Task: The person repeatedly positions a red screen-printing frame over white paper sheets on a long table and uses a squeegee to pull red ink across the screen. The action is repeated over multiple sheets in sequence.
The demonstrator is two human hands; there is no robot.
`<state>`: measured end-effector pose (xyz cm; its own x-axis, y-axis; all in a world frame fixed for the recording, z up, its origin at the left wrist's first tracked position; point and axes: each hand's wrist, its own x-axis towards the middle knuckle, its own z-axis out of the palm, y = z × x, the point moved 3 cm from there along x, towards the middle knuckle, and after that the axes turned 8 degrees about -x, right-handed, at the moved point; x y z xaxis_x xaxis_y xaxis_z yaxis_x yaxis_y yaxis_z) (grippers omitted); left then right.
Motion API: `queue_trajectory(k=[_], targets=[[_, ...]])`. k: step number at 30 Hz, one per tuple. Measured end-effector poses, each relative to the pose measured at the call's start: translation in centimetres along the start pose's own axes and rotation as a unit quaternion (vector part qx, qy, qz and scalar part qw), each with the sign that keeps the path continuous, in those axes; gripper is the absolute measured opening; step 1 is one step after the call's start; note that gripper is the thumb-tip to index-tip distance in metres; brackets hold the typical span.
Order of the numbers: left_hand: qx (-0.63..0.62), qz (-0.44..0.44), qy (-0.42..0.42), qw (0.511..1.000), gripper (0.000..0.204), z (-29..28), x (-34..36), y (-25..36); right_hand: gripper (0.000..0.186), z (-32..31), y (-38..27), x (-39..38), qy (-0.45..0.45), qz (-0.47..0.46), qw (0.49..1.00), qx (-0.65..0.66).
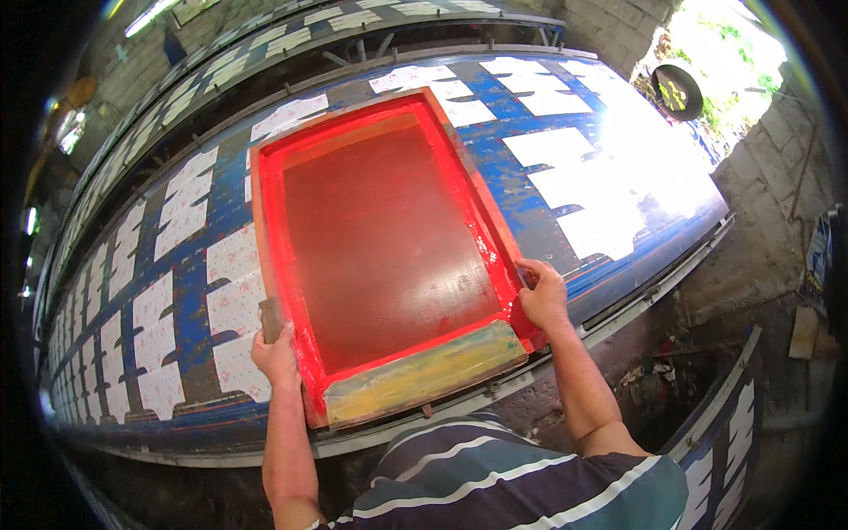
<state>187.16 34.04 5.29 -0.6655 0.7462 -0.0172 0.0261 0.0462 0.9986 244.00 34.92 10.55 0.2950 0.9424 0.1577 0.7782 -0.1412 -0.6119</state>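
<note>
Evidently both hands grasp the screen (389, 247), one at each long side, so it lies between them and reaches away beyond them, over the table (508, 194). The left hand (276, 358) clasps the left rail near its lower end, just below a small block (271, 319). The right hand (544, 296) pinches the opposite rail near the lower corner, thumb and fingers closed on it. Between the wrists lies a yellow-streaked strip (424, 375). Patterned pieces (237, 296) lie left of the left hand; white pieces (574, 199) lie beyond the right.
</note>
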Motion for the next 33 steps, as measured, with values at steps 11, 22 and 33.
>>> queue_trajectory(k=[11,22,33], targets=[[0.047,0.013,0.016,0.999,0.036,8.3,-8.0,0.6,0.055,-4.0,10.6,4.0,-0.042,0.017,0.997,0.063],[0.133,-0.004,0.017,0.991,0.039,9.0,-7.8,-1.2,0.052,-6.7,6.9,1.5,0.013,-0.223,0.959,-0.177],[0.174,0.05,0.04,0.983,0.042,9.5,-9.0,1.0,0.055,-5.4,-5.6,-8.4,-0.224,-0.458,0.853,-0.112]])
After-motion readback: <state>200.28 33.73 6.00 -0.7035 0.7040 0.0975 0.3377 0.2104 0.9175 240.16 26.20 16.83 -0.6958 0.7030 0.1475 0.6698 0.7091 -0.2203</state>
